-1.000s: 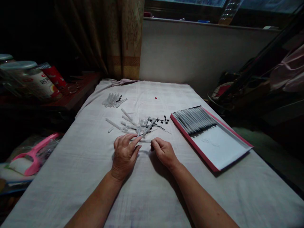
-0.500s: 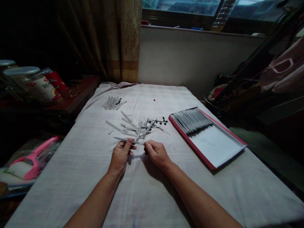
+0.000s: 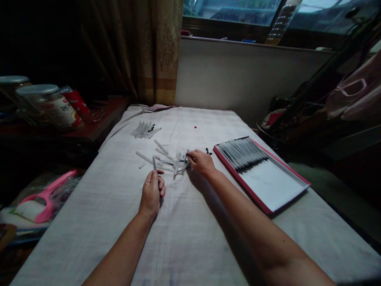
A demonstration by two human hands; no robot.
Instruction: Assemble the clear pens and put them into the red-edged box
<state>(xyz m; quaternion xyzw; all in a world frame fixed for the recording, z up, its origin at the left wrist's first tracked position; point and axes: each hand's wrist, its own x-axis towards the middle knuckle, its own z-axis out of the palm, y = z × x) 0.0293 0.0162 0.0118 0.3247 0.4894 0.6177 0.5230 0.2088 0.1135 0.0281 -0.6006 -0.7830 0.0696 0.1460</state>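
Tube (image 3: 154,162), likely light, stiff, slick plastic: pinching it upright near its lower end in left hand (image 3: 152,193); reaching right hand (image 3: 201,163), fingers curled, grip unclear, into loose pile (image 3: 170,158) mid-tabletop (image 3: 193,238).

Bare cloth (image 3: 184,238) near edge; tube pile (image 3: 175,163) ahead, red tray (image 3: 276,188) blocks R side

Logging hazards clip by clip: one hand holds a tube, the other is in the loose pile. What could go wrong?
The right hand reaches into the loose pile of tubes; crossed pieces could be knocked and scatter. The small black caps lie loose beside that hand and might be brushed away. The left hand pinches a clear tube by its lower end, so it may slip.
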